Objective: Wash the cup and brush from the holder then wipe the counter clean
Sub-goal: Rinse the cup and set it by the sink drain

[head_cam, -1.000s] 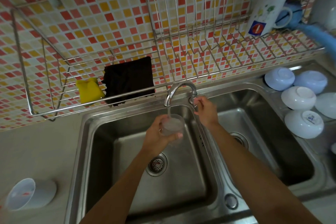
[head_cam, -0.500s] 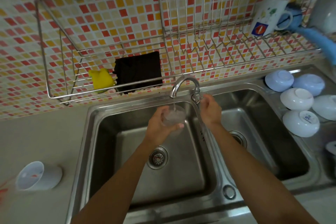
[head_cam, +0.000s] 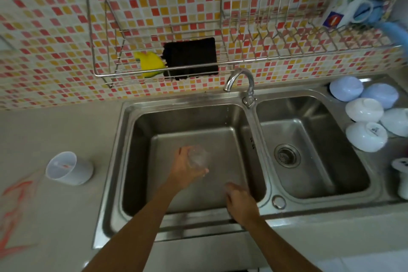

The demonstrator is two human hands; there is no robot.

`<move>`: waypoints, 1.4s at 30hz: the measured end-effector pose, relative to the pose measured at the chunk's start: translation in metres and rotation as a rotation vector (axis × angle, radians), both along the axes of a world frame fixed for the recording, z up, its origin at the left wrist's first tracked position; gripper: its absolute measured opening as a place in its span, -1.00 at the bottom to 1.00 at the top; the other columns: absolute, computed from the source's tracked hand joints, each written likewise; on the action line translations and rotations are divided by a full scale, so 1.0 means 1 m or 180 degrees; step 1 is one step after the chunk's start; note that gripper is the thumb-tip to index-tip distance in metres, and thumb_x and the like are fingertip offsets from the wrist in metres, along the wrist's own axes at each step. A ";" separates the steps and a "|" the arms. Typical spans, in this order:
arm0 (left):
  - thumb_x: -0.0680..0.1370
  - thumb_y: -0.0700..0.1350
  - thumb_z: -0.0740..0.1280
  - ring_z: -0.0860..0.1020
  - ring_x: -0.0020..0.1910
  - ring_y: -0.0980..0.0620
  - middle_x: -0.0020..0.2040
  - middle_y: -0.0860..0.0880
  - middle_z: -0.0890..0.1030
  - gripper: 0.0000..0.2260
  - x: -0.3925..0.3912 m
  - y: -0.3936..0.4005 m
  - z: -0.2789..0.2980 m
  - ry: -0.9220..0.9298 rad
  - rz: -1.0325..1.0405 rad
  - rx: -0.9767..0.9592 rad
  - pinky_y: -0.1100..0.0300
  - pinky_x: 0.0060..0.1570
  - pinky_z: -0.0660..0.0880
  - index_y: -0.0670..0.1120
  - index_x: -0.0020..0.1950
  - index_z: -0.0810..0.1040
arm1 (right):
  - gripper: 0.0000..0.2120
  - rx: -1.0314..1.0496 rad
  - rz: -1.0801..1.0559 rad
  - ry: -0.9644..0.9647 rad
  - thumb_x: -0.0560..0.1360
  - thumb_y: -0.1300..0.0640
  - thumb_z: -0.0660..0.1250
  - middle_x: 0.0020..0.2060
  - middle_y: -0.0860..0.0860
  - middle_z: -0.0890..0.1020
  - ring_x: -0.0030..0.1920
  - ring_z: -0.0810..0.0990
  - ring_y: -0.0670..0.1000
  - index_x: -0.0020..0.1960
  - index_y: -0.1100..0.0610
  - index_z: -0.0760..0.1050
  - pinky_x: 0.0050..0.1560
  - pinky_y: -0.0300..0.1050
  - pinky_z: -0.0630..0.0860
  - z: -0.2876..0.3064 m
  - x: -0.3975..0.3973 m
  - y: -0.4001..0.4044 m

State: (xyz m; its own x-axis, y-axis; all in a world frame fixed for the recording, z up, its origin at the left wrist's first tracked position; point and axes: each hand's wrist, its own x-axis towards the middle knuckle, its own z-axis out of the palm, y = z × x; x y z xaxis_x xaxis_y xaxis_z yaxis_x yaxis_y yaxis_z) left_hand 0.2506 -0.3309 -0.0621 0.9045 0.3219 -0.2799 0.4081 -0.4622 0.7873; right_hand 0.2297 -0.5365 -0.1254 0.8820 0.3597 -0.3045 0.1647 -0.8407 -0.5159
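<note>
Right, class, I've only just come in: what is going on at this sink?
A person stands at a double sink. The left hand grips a clear cup over the left basin, below the faucet, which only drips. The right hand holds nothing and hangs near the sink's front edge. A white holder lies tipped on the counter to the left. A yellow sponge and a black cloth sit in the wall rack.

Holder (head_cam: pixel 69 168) lies on counter (head_cam: pixel 55 216), left of sink (head_cam: pixel 132 130).
</note>
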 end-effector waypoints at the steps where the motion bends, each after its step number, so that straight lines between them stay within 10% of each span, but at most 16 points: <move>1: 0.20 -0.13 0.63 0.44 0.12 0.04 0.18 0.00 0.37 -0.30 -0.004 0.002 -0.001 -0.0043 0.0163 -0.0035 0.22 0.01 0.46 -0.06 0.25 0.38 | -0.73 -0.0039 0.0002 -0.0048 0.58 0.10 0.19 0.09 0.03 0.63 0.06 0.61 0.05 0.26 0.04 0.45 0.02 -0.15 0.49 0.000 -0.003 0.002; 6: 0.21 -0.16 0.62 0.42 0.14 0.03 0.23 0.01 0.35 -0.24 -0.023 0.003 -0.016 0.0095 -0.0021 0.0018 0.09 0.09 0.51 -0.05 0.33 0.36 | -0.80 -0.0271 -0.0053 -0.0075 0.59 0.06 0.18 -0.01 0.05 0.66 -0.01 0.64 0.07 0.12 0.06 0.53 -0.07 -0.18 0.45 -0.003 -0.002 0.008; 10: 0.27 -0.24 0.59 0.57 -0.12 0.11 0.01 0.04 0.54 -0.42 -0.021 0.004 -0.008 0.0082 0.0003 -0.0154 0.35 -0.32 0.52 -0.04 0.18 0.40 | -0.76 -0.0387 0.0119 -0.0089 0.59 0.02 0.12 -0.05 0.09 0.67 -0.05 0.64 0.13 0.01 0.08 0.53 -0.05 -0.08 0.51 0.005 0.010 0.014; 15: 0.23 -0.02 0.60 0.52 0.16 -0.13 0.18 -0.09 0.56 -0.27 -0.032 -0.003 -0.023 0.0743 -0.0545 0.0736 0.08 0.16 0.46 -0.03 0.32 0.37 | -0.69 -0.0600 0.0521 0.0124 0.58 -0.06 0.10 0.03 0.15 0.65 0.04 0.61 0.20 0.15 0.06 0.51 0.00 -0.06 0.49 0.008 0.001 0.016; 24: 0.31 0.14 0.50 0.38 0.27 -0.15 0.29 -0.10 0.38 -0.27 -0.031 0.003 -0.039 0.0950 -0.1165 0.2018 -0.08 0.39 0.16 0.03 0.40 0.29 | -0.69 -0.0597 0.0409 0.0081 0.55 -0.03 0.09 -0.07 0.18 0.65 -0.08 0.61 0.20 0.01 0.10 0.54 -0.07 -0.04 0.48 0.005 0.009 0.016; 42: 0.48 -0.21 0.28 0.44 0.24 -0.18 0.25 -0.14 0.45 -0.57 -0.034 -0.007 -0.015 0.0257 -0.2348 0.4210 -0.19 0.35 0.26 -0.06 0.35 0.36 | -0.69 -0.0588 0.0351 0.0045 0.53 -0.01 0.11 -0.01 0.19 0.64 -0.01 0.61 0.23 0.13 0.09 0.51 -0.04 -0.01 0.49 -0.002 0.008 0.017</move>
State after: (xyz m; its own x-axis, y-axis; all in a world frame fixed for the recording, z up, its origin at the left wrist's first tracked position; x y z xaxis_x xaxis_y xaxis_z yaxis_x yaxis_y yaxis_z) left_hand 0.2167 -0.3380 -0.0775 0.9676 -0.1307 -0.2162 -0.2030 -0.9115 -0.3577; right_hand 0.2372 -0.5196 -0.1271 0.8355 0.3909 -0.3862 0.2549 -0.8984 -0.3577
